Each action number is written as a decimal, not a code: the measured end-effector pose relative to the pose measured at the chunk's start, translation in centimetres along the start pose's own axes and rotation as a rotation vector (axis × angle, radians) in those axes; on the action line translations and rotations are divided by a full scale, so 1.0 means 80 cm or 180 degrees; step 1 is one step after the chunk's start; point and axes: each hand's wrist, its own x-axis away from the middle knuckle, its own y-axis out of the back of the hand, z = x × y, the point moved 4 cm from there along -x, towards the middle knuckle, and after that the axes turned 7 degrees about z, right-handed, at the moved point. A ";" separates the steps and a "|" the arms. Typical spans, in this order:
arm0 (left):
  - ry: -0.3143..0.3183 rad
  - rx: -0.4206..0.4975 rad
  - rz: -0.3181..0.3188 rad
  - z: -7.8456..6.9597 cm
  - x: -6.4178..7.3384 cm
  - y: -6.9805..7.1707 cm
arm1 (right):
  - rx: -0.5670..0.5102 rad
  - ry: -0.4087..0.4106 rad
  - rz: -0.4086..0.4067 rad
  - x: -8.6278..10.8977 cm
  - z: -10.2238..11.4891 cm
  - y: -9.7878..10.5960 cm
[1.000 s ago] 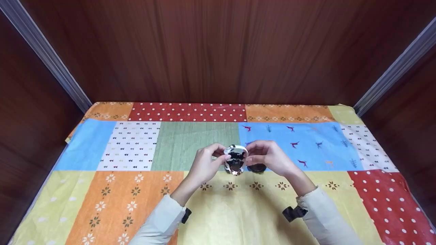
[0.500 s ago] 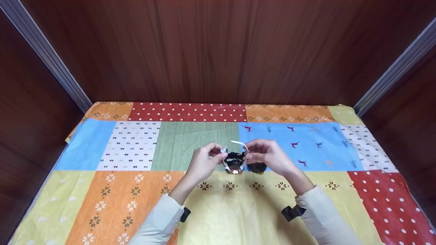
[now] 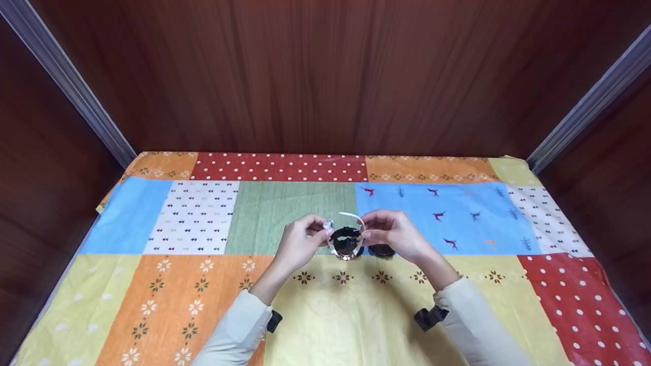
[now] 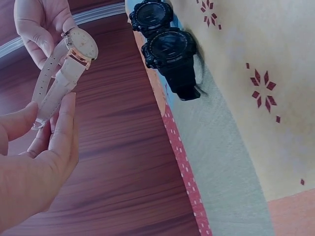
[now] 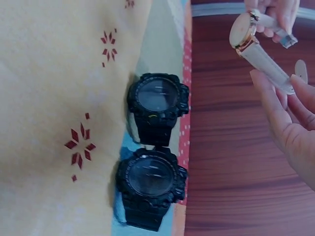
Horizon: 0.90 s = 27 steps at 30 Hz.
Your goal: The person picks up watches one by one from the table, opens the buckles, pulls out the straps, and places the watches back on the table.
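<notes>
Both hands hold a wristwatch (image 4: 84,44) with a rose-gold case and pale strap, lifted above the table. My left hand (image 3: 300,243) pinches the strap near its buckle (image 5: 289,41). The other strap half is between the thumb and fingers of my right hand (image 3: 394,235), its free tip curving up past them. The two strap ends stand apart, so the band is unfastened. Two black sports watches lie on the cloth below: one (image 5: 157,96) partly behind the held watch in the head view, the other (image 5: 150,178) beside it, under the right hand.
A patchwork-print cloth (image 3: 325,310) covers the table. Dark wood panels (image 3: 315,76) rise behind the table and at both sides, with grey metal strips (image 3: 76,81) at the corners.
The pale strap was a closed loop a second ago; its ends have since come apart. Both hands have shifted slightly left with the watch.
</notes>
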 end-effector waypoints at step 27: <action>0.0682 0.0054 -0.0138 0.057 0.016 0.031 | -0.0160 -0.0308 -0.0010 -0.034 -0.043 -0.040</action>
